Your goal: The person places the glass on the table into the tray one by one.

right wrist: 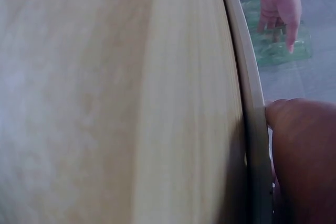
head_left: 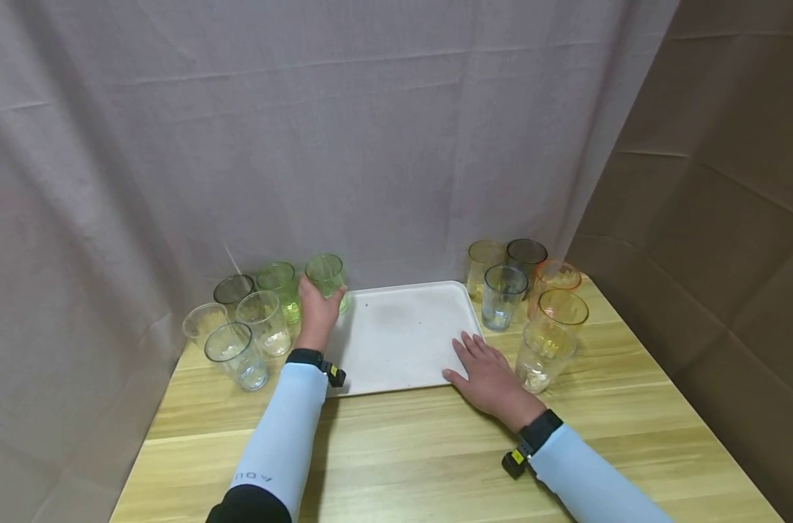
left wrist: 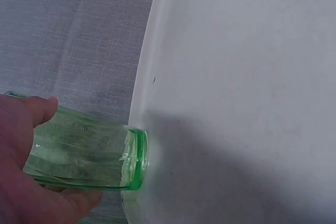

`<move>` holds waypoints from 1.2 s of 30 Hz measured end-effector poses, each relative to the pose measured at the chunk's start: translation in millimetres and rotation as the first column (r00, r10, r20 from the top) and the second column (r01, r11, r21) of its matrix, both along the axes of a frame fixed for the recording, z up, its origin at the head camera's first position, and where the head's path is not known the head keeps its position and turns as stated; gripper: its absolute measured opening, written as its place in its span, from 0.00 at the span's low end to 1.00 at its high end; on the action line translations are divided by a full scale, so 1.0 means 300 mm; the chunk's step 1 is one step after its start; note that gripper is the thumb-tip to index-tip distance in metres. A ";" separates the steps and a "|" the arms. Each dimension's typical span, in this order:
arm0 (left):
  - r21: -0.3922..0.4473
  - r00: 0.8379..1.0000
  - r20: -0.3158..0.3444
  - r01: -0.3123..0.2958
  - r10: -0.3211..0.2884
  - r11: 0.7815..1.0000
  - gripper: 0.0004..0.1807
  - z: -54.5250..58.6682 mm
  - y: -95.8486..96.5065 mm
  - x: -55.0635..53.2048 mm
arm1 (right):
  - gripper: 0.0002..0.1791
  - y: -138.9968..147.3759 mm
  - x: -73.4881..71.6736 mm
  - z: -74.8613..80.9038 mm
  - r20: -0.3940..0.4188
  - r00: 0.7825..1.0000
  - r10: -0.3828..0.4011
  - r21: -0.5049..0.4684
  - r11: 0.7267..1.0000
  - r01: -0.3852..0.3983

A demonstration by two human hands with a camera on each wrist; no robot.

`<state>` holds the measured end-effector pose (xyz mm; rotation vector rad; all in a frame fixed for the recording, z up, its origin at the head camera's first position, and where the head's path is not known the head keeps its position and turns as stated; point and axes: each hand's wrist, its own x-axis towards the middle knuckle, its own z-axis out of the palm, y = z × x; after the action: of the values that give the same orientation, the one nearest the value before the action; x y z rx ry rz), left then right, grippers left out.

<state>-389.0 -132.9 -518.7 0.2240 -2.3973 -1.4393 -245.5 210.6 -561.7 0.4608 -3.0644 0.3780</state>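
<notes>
My left hand grips a green glass at the back left corner of the white tray. In the left wrist view the thumb and fingers wrap this green glass, its base over the tray's edge. A second green glass stands just left of that hand. My right hand lies with spread fingers on the tray's front right corner. Close beside it stands a clear glass. The right wrist view shows the right thumb at the tray's rim.
Left of the tray are a dark glass, two clear glasses and a bluish glass. On the right stand a blue glass, a dark glass, an orange-rimmed glass and yellow ones. Grey curtain hangs behind the wooden table.
</notes>
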 end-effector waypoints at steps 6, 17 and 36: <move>0.005 1.000 -0.004 -0.001 0.001 1.000 0.56 -0.010 -0.002 -0.001 | 0.44 0.000 -0.001 -0.005 -0.001 1.000 -0.002 -0.002 1.000 0.002; 0.033 0.999 0.026 0.020 -0.021 0.999 0.57 -0.026 -0.002 0.049 | 0.44 0.007 -0.005 -0.010 0.002 1.000 0.000 0.001 1.000 0.000; -0.027 0.994 0.070 0.090 -0.088 0.996 0.32 0.006 -0.182 0.582 | 0.45 0.007 -0.009 -0.005 0.020 1.000 0.000 0.011 1.000 0.000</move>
<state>-214.6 -187.5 -517.0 0.1633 -2.5123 -1.4552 -248.1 212.6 -563.1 0.4607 -3.0869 0.3681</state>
